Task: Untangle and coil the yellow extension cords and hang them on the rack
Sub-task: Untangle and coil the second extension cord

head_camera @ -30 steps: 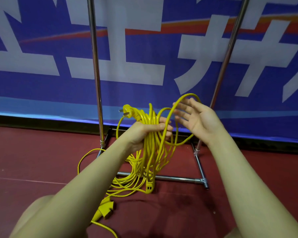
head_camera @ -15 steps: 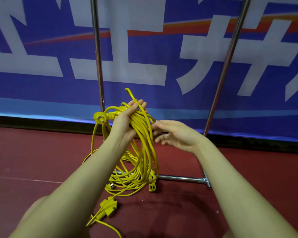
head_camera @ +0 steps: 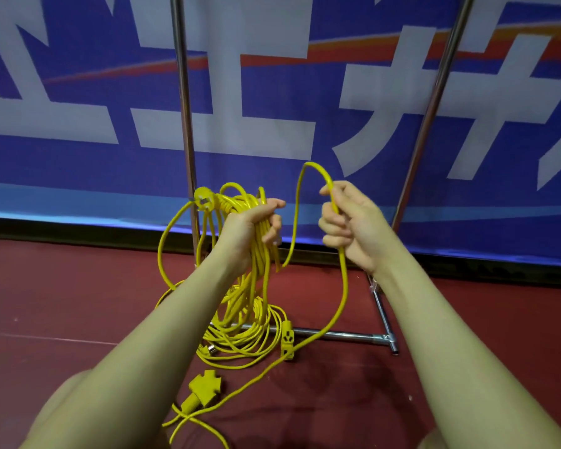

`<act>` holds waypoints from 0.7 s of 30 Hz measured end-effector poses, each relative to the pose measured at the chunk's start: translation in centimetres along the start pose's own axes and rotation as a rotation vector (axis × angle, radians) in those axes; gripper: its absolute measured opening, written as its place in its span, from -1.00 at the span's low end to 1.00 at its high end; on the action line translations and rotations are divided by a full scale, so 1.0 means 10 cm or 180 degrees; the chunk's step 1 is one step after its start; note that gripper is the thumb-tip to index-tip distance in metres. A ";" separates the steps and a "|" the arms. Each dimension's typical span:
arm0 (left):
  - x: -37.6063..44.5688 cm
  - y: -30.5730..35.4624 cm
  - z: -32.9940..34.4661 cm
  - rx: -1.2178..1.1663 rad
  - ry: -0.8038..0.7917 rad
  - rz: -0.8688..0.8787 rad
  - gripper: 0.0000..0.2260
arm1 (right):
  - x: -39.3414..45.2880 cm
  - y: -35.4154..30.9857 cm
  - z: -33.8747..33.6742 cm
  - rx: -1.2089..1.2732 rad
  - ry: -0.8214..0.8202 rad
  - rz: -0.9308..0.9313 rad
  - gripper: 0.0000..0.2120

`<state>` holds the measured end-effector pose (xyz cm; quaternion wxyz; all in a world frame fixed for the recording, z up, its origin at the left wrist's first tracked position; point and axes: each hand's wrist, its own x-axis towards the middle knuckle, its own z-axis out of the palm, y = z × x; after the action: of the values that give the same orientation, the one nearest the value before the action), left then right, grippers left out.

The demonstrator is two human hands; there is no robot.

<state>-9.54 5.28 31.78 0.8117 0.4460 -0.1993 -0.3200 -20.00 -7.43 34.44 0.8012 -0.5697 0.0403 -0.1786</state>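
Observation:
My left hand (head_camera: pixel 251 226) grips a thick bundle of yellow cord loops (head_camera: pixel 240 202), with a plug (head_camera: pixel 203 199) sticking out at the bundle's top left. My right hand (head_camera: pixel 348 226) holds a single strand of yellow cord (head_camera: pixel 344 286); it arches up from the bundle, passes through my fist and drops to the floor. More yellow cord (head_camera: pixel 240 338) lies tangled on the red floor below, with a socket end (head_camera: pixel 287 340) and a three-way socket block (head_camera: pixel 204 387). The chrome rack's poles (head_camera: pixel 185 108) rise behind my hands, its base bar (head_camera: pixel 347 335) on the floor.
A blue banner with large white characters (head_camera: pixel 272 124) hangs right behind the rack. The second rack pole (head_camera: pixel 431 102) slants up at the right, and its foot (head_camera: pixel 384 315) runs along the floor. Red floor (head_camera: pixel 62 303) spreads to the left and right.
My right hand has taken hold of a single strand and pulled it up and to the right, away from the bundle. My left hand keeps its grip on the coil.

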 end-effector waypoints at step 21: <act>-0.15 -0.25 0.21 0.0336 -0.1263 -0.0912 -0.80 | 0.17 -0.10 -0.27 0.1707 0.0746 -0.0220 -0.81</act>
<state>-12.78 4.03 30.68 0.6786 0.4400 -0.3060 -0.5022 -19.40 -10.66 34.66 0.9065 -0.3142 0.0644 -0.2747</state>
